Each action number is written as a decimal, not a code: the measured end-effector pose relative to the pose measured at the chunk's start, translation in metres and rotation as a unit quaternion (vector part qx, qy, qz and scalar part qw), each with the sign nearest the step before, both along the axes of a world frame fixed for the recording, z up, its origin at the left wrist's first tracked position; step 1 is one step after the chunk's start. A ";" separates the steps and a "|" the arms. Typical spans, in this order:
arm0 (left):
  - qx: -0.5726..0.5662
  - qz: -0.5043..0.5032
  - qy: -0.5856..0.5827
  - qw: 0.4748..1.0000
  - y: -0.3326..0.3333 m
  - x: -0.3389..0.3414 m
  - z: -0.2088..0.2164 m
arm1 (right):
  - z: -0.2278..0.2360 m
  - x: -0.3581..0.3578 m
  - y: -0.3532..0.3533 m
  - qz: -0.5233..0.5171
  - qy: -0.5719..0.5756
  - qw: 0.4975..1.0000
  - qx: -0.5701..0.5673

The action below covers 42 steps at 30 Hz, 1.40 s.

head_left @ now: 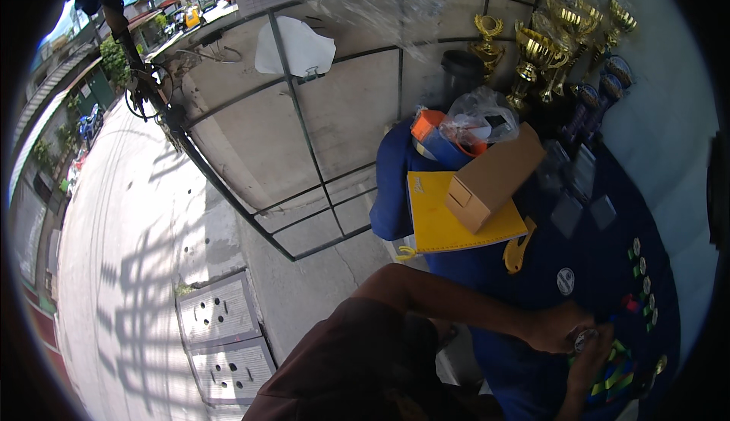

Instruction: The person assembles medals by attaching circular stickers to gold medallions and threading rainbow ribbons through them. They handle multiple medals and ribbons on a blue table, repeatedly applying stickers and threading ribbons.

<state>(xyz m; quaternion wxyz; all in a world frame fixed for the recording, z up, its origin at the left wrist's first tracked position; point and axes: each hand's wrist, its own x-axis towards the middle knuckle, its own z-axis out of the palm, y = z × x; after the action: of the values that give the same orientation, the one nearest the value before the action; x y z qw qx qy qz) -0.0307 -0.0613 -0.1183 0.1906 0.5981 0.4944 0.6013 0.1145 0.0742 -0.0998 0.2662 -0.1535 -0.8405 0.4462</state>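
My left hand reaches in from the left over the dark blue tablecloth, its fingers closed on a small round medal. My right hand comes up from below and meets it, thumb and fingers pressed to the same disc. Both hands are in shade, so the finer finger positions are hard to make out. Beside the right hand lies a bunch of green and blue ribbons. A round silvery disc rests on the cloth above my hands. Several medals with green ribbons line the table's right side.
A brown cardboard box sits on a yellow notebook, near a yellow cutter-like tool. Behind stand gold trophies, a black cup and an orange-and-blue roll. A metal-framed gate borders the left.
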 end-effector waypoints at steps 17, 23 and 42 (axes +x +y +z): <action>-0.034 0.038 -0.118 0.992 -0.013 -0.009 0.016 | 0.017 -0.011 -0.025 0.108 0.068 0.990 -0.065; -0.062 0.011 -0.114 0.992 -0.017 -0.008 0.013 | 0.005 -0.003 -0.033 0.049 0.046 0.994 -0.087; -0.136 0.391 0.406 0.815 -0.164 -0.141 0.179 | 0.011 0.010 -0.003 0.020 0.070 0.943 -0.325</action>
<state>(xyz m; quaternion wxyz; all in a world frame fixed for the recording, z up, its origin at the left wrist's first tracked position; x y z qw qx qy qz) -0.1718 -0.2256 0.0610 -0.1997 0.5120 0.7957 0.2545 0.1245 0.0712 -0.0886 0.2511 -0.1827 -0.6316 0.7104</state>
